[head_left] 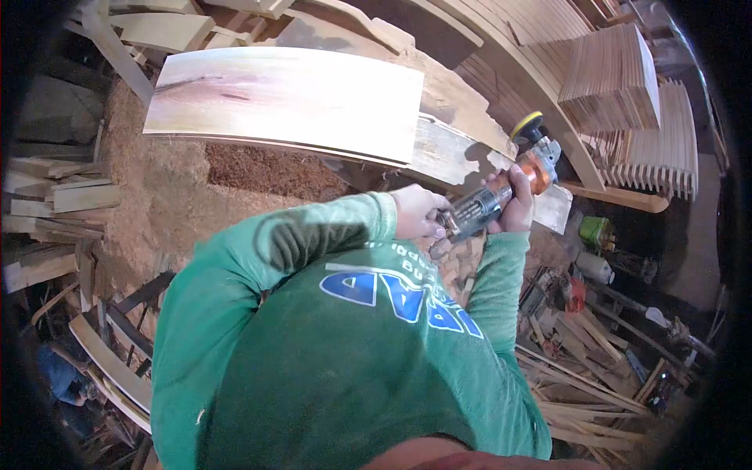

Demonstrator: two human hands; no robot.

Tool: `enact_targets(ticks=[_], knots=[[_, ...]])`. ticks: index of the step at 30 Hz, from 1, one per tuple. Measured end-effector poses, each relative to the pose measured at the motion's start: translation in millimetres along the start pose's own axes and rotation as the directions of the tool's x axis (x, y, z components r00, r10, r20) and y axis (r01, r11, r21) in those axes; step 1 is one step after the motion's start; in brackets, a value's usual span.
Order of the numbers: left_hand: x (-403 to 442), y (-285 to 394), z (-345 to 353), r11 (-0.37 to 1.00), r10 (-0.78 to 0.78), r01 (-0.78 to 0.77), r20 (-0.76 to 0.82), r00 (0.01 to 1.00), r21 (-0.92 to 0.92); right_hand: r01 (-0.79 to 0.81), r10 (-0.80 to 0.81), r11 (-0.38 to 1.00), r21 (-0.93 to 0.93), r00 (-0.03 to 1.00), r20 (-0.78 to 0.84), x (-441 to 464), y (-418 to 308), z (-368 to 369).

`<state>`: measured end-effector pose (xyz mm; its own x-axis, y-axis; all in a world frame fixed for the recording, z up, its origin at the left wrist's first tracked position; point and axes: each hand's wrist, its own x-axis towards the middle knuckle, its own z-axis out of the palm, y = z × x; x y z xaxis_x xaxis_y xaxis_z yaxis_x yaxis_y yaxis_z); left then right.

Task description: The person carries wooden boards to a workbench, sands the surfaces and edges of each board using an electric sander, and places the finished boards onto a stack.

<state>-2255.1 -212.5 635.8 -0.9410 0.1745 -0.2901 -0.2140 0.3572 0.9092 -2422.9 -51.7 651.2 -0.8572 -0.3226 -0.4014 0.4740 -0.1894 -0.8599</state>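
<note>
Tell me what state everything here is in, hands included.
Left hand: closed on the power tool's rear end
Right hand: gripping its body
Power tool: held up; running or not, unclear
Round pad: attached
Pale board: lying broad face up
Slats: stacked
Offcuts: loosely piled

Sawdust point(141, 176) coats the pale brown floor of a cluttered woodworking shop, with rough offcuts point(84, 197) piled along the left and a tangle of scrap strips point(583, 403) at the lower right. Stacks of evenly cut boards point(607, 86) stand at the upper right, near a small green container point(595, 233). Light falls brightest at the upper centre; the edges are dim.
</note>
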Motion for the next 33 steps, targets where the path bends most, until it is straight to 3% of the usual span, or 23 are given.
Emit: enact_targets(ticks=[1, 2, 3, 4, 5, 6, 7, 9, 11, 12, 13, 15, 18, 21, 24, 26, 28, 30, 33], knots=[[-5.0, 5.4, -17.9, 0.990, 0.015, -0.007, 0.058, 0.998, -0.139, 0.034, -0.030, 0.994, -0.107, 0.999, 0.036, 1.5, -9.3, -6.6], [-4.2, -6.9, -28.1, 0.989, 0.116, -0.104, -0.126, 0.985, 0.103, 0.066, -0.052, 0.975, -0.211, 0.996, 0.070, -0.1, -21.8, -13.7], [-3.9, -21.4, -48.9, 0.975, 0.117, -0.052, -0.298, 0.947, 0.216, 0.099, -0.069, 0.945, -0.312, 0.992, 0.107, -1.0, -34.1, -18.6], [1.5, -37.9, -85.9, 0.766, 0.237, 0.011, -0.299, 0.924, 0.642, 0.054, -0.015, 0.925, -0.376, 0.994, 0.104, -2.4, -46.4, -23.2], [-4.1, -89.4, -116.1, 0.616, 0.495, 0.101, -0.484, 0.722, 0.781, 0.070, 0.000, 0.891, -0.448, 0.988, 0.153, -3.4, -53.2, -23.7], [-15.4, -90.2, -158.3, 0.471, 0.249, 0.357, -0.510, 0.823, 0.806, 0.091, 0.018, 0.850, -0.518, 0.979, 0.202, -3.5, -58.2, -22.9], [-23.3, -111.8, -190.2, 0.619, 0.140, 0.527, -0.742, 0.656, 0.583, 0.112, 0.047, 0.802, -0.587, 0.967, 0.249, -3.8, -60.0, -23.8], [-43.6, -136.1, -223.2, 0.520, 0.185, 0.689, -0.854, 0.486, 0.505, 0.266, 0.098, 0.595, -0.758, 0.913, 0.397, 1.8, -58.4, -20.1], [-51.7, -149.8, -230.3, 0.498, 0.045, 0.718, -0.841, 0.539, 0.487, 0.226, 0.208, 0.498, -0.838, 0.906, 0.368, -12.3, -56.2, 4.8], [-52.9, -154.9, -228.8, 0.487, -0.030, 0.729, -0.825, 0.564, 0.481, 0.200, 0.255, 0.517, -0.832, 0.892, 0.373, -19.5, -52.6, 16.0], [-53.5, -156.7, -226.5, 0.506, 0.039, 0.707, -0.832, 0.554, 0.495, 0.224, 0.259, 0.583, -0.781, 0.860, 0.440, -27.8, -47.9, 25.8], [-57.7, -157.0, -216.7, 0.537, 0.172, 0.661, -0.834, 0.524, 0.525, 0.338, 0.321, 0.405, -0.849, 0.817, 0.479, -30.1, -42.1, 38.4], [-59.2, -151.1, -211.8, 0.627, 0.005, 0.646, -0.832, 0.555, 0.435, 0.469, 0.358, 0.280, -0.837, 0.758, 0.545, -31.6, -34.2, 57.7], [-59.0, -160.2, -213.1, 0.622, 0.112, 0.610, -0.827, 0.552, 0.491, 0.569, 0.393, 0.236, -0.788, 0.686, 0.613, -23.6, -30.4, 76.2], [-57.9, -163.0, -212.8, 0.628, 0.147, 0.609, -0.842, 0.519, 0.485, 0.505, 0.476, 0.234, -0.831, 0.686, 0.551, -17.9, -24.3, 92.1], [-55.4, -160.6, -212.2, 0.620, 0.179, 0.606, -0.842, 0.509, 0.498, 0.678, 0.371, 0.249, -0.691, 0.592, 0.715, -4.2, -9.9, 82.3], [-55.0, -155.3, -211.2, 0.633, 0.172, 0.598, -0.842, 0.511, 0.492, 0.551, 0.489, 0.172, -0.817, 0.673, 0.556, -8.8, -17.0, 106.3], [-57.0, -147.6, -212.2, 0.661, 0.127, 0.585, -0.838, 0.530, 0.470, 0.543, 0.526, 0.091, -0.835, 0.686, 0.503, -6.2, -23.1, 128.8], [-56.7, -143.7, -214.1, 0.663, 0.084, 0.596, -0.836, 0.542, 0.453, 0.544, 0.441, 0.153, -0.825, 0.709, 0.550, 19.8, -20.2, 145.5]])
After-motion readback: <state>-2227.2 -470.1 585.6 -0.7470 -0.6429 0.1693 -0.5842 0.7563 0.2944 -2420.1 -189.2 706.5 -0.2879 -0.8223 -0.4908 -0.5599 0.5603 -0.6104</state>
